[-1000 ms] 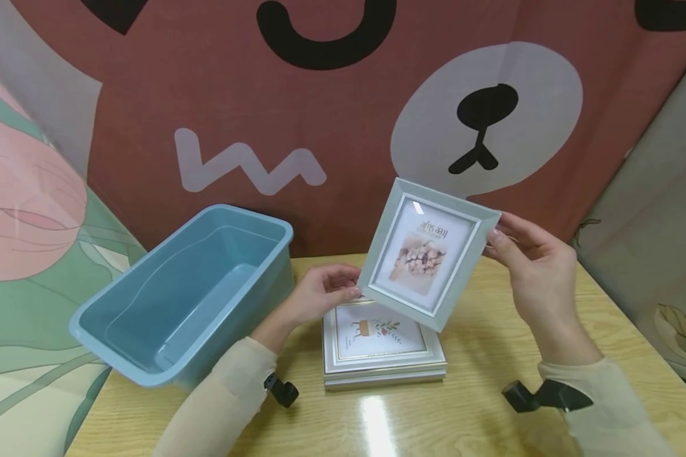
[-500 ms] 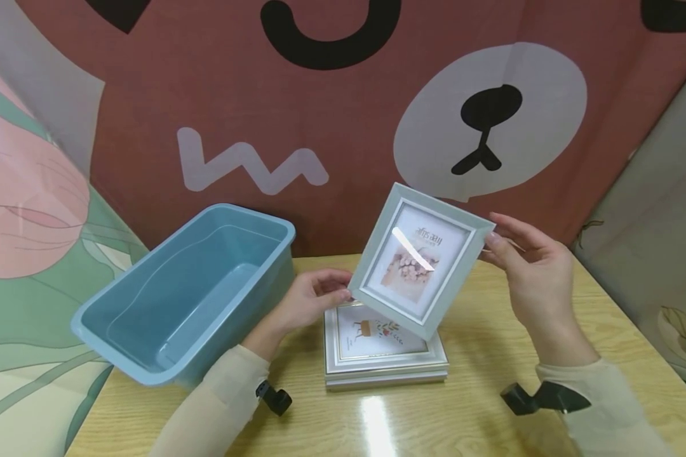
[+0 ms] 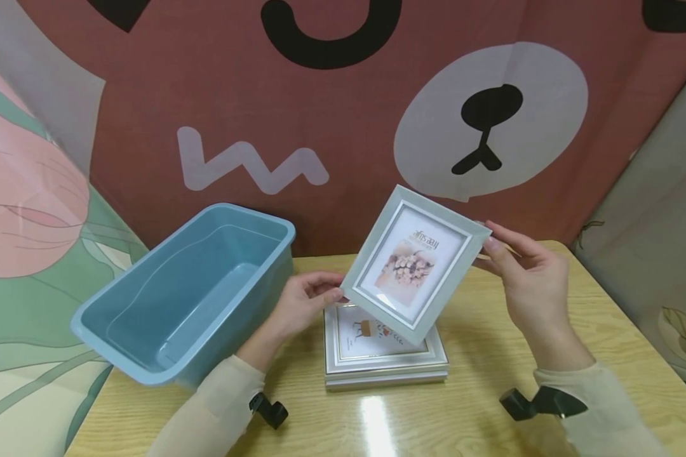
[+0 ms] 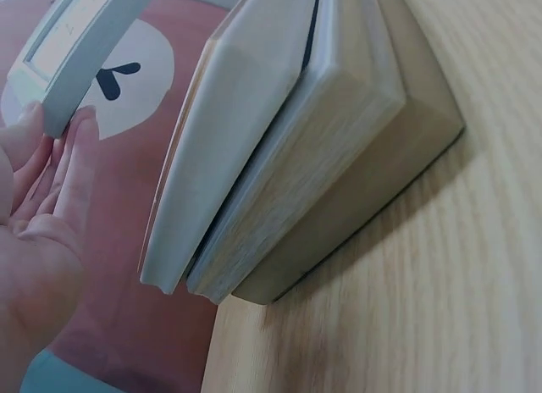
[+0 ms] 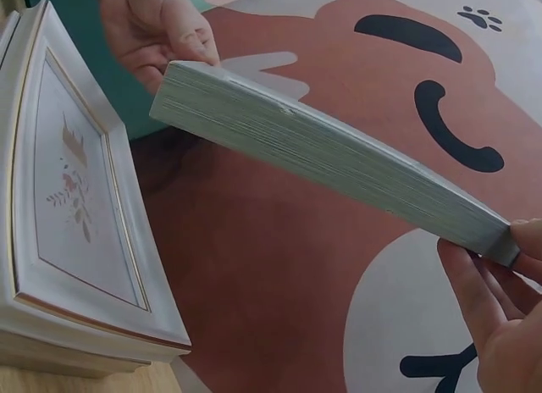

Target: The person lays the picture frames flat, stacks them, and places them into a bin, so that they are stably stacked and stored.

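A pale grey-green picture frame (image 3: 416, 263) with a flower print is held tilted in the air between both hands. My left hand (image 3: 309, 301) pinches its lower left corner, thumb on the front. At the upper right corner my right hand (image 3: 528, 279) pinches it between thumb and fingers. Below lies a stack of picture frames (image 3: 385, 368), the top one white with a gold line and a plant print, partly covered by the held frame in the head view. In the left wrist view the stacked frames (image 4: 279, 156) show their edges, close beside the left hand (image 4: 42, 215).
An empty blue plastic bin (image 3: 183, 298) stands at the left of the wooden table (image 3: 469, 412), right beside the left forearm. Behind the table hangs a reddish cloth (image 3: 349, 127) with a cartoon bear print. The table's right edge runs beyond the right hand.
The held picture frame has moved slightly left and down, both hands moving with it, and its tilt has shifted a little. The stack and the bin stay put.
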### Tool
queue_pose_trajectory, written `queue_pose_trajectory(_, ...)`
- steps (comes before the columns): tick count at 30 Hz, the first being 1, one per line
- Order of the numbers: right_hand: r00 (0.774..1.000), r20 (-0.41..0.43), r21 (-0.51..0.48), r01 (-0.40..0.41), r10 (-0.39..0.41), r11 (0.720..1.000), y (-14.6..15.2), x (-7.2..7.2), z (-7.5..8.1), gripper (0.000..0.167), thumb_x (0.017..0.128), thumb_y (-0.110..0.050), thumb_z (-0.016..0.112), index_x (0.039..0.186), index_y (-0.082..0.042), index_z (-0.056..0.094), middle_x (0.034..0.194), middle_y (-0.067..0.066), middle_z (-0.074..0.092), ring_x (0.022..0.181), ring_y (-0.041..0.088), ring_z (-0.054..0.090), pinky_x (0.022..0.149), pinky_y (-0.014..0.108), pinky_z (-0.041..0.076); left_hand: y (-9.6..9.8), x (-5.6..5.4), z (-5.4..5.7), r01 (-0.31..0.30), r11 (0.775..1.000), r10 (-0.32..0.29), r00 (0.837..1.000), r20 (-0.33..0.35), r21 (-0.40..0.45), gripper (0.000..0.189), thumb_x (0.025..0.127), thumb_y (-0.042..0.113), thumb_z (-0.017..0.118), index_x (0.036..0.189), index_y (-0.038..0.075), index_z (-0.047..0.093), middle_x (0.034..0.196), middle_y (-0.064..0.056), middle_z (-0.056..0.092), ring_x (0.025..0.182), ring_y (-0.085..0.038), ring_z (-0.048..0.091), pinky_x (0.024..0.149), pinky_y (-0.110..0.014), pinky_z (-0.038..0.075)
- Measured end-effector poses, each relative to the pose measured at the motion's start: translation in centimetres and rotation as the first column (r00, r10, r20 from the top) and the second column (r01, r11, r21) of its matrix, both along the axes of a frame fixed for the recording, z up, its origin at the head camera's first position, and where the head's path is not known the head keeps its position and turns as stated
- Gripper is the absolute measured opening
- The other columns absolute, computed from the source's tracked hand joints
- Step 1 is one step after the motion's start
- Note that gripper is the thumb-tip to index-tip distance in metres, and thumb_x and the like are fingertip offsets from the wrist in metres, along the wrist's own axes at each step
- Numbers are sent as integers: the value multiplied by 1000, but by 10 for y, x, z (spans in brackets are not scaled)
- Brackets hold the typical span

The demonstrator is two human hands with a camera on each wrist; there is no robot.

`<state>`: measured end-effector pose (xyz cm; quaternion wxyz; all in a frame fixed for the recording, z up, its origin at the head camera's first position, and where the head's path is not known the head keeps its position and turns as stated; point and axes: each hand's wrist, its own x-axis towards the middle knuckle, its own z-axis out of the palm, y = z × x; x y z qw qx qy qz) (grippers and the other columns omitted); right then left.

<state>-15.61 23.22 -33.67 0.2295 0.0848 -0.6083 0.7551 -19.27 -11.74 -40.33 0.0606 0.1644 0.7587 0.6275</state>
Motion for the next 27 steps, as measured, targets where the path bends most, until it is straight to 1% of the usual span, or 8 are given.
queue_pose_trajectory(5, 1000, -6, 18, -1, 1, 1000, 1, 2, -1, 34, 100, 3, 72, 131, 17, 68, 122, 6, 82, 101, 15, 82, 83, 32, 67, 1, 4, 0, -59, 997, 58, 998, 29, 48, 28, 101, -3, 70, 128, -11, 71, 120, -29, 77, 91, -8, 78, 87, -26, 65)
queue_pose_trajectory(9, 1000, 3, 41, 5, -5, 999, 1, 4, -2, 33, 99, 3, 73, 129, 16, 70, 122, 6, 82, 104, 15, 81, 84, 32, 66, 1, 7, 1, -96, 991, 93, 995, 39, 96, 28, 102, -2, 69, 127, -14, 70, 120, -30, 77, 90, -8, 80, 88, -23, 65)
queue_pose_trajectory(13, 1000, 10, 60, 17, -18, 998, 2, 6, -4, 31, 98, 4, 73, 128, 15, 71, 119, 4, 82, 104, 14, 81, 86, 29, 66, 3, 10, 2, -145, 981, 137, 988, 69, 132, 27, 103, -2, 68, 126, -14, 70, 119, -28, 78, 88, -7, 80, 89, -23, 65)
queue_pose_trajectory(17, 1000, 0, 73, 5, -5, 997, 4, 8, -5, 31, 96, 8, 74, 126, 16, 71, 117, 4, 83, 103, 13, 80, 90, 26, 64, 6, 12, 3, -213, 962, 199, 975, 97, 173, 25, 101, -5, 68, 124, -17, 70, 112, -22, 80, 86, -7, 79, 88, -22, 65)
queue_pose_trajectory(20, 1000, -12, 73, -17, 18, 997, 5, 9, -7, 31, 95, 10, 74, 125, 18, 69, 118, 4, 82, 103, 13, 80, 92, 25, 64, 7, 14, 3, -258, 945, 239, 964, 115, 201, 25, 100, -7, 69, 122, -19, 69, 105, -14, 81, 84, -6, 78, 86, -22, 64)
queue_pose_trajectory(24, 1000, -15, 61, -27, 28, 998, 5, 9, -10, 31, 95, 12, 74, 124, 21, 68, 116, 4, 82, 101, 13, 79, 92, 25, 64, 9, 16, 3, -301, 924, 276, 952, 133, 234, 24, 100, -8, 69, 121, -19, 69, 97, -6, 81, 81, -7, 78, 87, -22, 65)
queue_pose_trajectory(27, 1000, 0, 66, -21, 21, 998, 5, 11, -12, 30, 95, 11, 74, 123, 19, 69, 114, 2, 83, 99, 11, 80, 91, 24, 64, 10, 17, 3, -328, 909, 303, 944, 134, 256, 24, 100, -8, 69, 121, -20, 69, 93, -2, 81, 78, -7, 78, 86, -22, 65)
